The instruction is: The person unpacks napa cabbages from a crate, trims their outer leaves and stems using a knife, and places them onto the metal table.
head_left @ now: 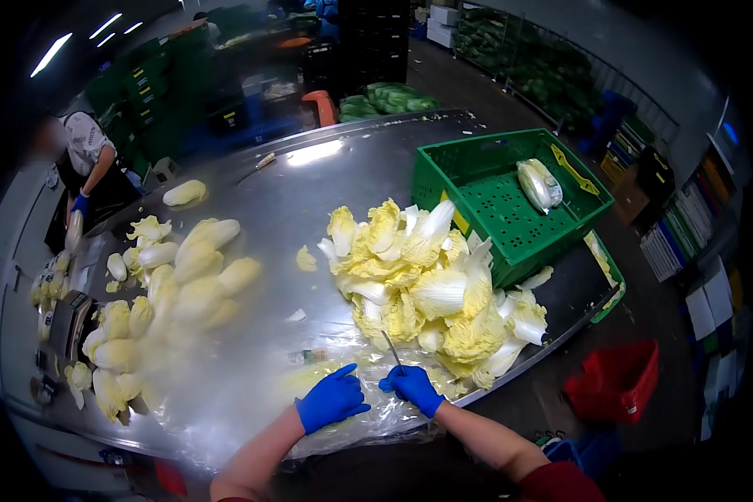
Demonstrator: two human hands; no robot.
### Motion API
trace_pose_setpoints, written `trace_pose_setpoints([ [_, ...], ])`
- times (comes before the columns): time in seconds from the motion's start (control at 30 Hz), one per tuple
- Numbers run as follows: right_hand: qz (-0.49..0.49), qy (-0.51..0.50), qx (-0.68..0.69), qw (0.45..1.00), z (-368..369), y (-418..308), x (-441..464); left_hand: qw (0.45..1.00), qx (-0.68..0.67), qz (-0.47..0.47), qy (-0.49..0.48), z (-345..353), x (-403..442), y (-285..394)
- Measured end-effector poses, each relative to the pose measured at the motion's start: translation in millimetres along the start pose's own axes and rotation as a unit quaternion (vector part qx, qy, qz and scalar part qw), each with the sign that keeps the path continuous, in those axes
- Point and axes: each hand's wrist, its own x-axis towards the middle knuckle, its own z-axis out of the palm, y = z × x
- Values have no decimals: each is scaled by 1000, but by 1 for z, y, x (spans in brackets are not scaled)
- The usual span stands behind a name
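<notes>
Knife in right hand, left hand unclenched beside leaf pile

The leaf pile (418, 289) lies on the metal table (293, 197) and serves as reference. Just to its near side, the gloved right hand (414, 390) is closed around a knife (392, 348), blade pointing up toward the pile. The gloved left hand (333, 400), left of the right hand, is open with fingers extended, over clear film (376, 416). Left of the pile are pale cabbages (205, 293); beyond its right side is a green crate (514, 251) containing one wrapped cabbage (540, 186). A co-worker (85, 151) stands far left.
</notes>
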Motion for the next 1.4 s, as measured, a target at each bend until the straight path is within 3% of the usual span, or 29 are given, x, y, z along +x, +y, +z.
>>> trace_pose_setpoints([
  [0.17,-14,17,-54,998,3,-9,-5,998,-33,15,-52,6,3,-5],
  [0.4,0,-45,32,998,-4,-15,-16,994,0,-1,-112,-21,11,-2],
  [0.57,23,-27,-89,995,6,-47,-36,988,38,39,-142,-22,9,4],
  [0.67,-102,-8,-89,991,6,-36,-40,993,19,85,-79,-22,10,8],
  [0.7,-102,4,-130,986,6,-44,-44,993,14,95,-67,-16,10,10],
  [0.8,-14,-8,21,1000,16,-82,-58,986,-153,71,20,-9,7,17],
  [0.83,1,-15,30,999,21,-87,-56,988,-91,107,-62,-16,10,20],
  [0.87,18,-44,22,999,25,-88,-51,988,-99,97,-69,-16,9,22],
  [1.0,63,-75,12,995,34,-71,-28,981,-163,81,-68,-20,3,29],
  [1.07,-29,-32,-31,999,38,-37,-14,975,-200,50,-82,-31,1,31],
  [1.2,-36,-10,-25,999,38,-27,-10,984,-135,50,-109,-33,6,32],
  [1.3,-33,16,-4,999,42,-19,-8,985,-144,84,-41,-21,8,33],
  [1.4,-33,36,30,998,44,-1,2,973,-152,98,-146,-8,16,32],
])
